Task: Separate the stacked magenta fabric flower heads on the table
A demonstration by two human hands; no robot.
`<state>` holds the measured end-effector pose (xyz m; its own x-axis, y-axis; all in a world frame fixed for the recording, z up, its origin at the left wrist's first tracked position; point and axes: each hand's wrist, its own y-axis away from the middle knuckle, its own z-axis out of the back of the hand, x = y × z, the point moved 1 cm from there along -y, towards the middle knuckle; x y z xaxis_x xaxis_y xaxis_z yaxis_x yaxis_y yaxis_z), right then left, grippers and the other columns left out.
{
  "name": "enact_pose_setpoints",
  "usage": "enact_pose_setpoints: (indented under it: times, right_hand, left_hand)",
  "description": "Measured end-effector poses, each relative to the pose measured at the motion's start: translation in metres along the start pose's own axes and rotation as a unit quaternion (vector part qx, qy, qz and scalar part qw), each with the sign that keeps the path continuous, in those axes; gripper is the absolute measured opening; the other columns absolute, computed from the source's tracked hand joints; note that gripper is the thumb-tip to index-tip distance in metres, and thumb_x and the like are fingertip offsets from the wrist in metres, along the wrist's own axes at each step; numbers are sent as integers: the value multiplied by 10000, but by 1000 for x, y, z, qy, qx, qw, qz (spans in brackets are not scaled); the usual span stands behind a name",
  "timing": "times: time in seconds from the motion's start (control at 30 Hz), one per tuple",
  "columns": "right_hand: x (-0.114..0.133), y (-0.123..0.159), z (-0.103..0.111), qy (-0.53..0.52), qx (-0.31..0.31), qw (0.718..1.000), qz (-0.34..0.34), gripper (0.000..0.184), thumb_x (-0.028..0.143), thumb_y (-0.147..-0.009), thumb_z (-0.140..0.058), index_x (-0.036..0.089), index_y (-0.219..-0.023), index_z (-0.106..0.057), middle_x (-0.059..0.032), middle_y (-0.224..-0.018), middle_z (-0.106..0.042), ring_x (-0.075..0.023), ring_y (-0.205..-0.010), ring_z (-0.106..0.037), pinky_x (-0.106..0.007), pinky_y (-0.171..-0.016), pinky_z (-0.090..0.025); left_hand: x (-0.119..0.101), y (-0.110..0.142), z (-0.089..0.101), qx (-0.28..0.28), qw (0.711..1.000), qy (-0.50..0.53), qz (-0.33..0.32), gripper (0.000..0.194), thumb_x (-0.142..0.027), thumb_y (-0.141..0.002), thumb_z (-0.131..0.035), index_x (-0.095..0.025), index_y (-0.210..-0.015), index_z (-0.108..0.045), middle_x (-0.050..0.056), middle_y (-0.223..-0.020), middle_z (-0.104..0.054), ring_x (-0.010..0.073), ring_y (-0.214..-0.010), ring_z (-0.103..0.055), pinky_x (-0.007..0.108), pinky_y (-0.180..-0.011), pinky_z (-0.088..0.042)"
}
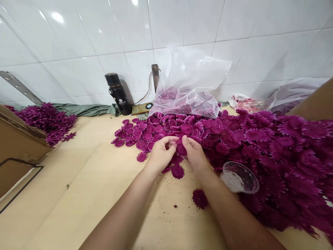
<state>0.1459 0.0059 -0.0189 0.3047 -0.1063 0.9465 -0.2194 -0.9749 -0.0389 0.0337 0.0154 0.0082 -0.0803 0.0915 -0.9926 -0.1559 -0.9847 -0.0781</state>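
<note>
My left hand (163, 152) and my right hand (195, 155) meet over the near edge of a heap of purple artificial flowers. Between them is a purple flower piece (181, 150) with a toothed rim. The fingers of both hands are closed in a pinch on it; the exact contact at the left fingertips is partly hidden. Just below the hands another flower piece (178, 171) lies on the table, and a single darker one (200, 199) rests beside my right forearm. The flower heap (241, 139) spreads behind the hands and far to the right.
A clear plastic tub (253, 178) with whitish contents sits by my right forearm. Behind the heap are a plastic bag (192, 80) of flowers, a black bottle (120, 95) and a gold device (142, 108). At left, a cardboard box (20, 139) borders star-shaped purple pieces (52, 121).
</note>
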Motion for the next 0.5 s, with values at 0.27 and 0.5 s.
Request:
enact_pose_setpoints:
  times: [0.27, 0.5]
  right_hand:
    - [1, 2, -4, 36, 49, 998, 0, 249, 380, -542, -733, 192, -654, -613, 24, -626, -600, -122, -602, -501, -283, -639, -430]
    - [1, -1, -1, 62, 31, 998, 1, 398, 557, -595, -661, 197, -522, -509, 54, -493, -453, -104, -526, -411, -261, -548, -380]
  left_hand:
    - [6, -1, 4, -60, 981, 178, 50, 94, -176, -625, -663, -151, -666, -582, -54, -604, -572, 56, -569, -496, 182, -613, -403]
    - [6, -3, 1, -62, 978, 191, 58, 146, -232, -628, -668, -158, -661, -546, -55, -554, -549, 58, -520, -483, 177, -551, -374]
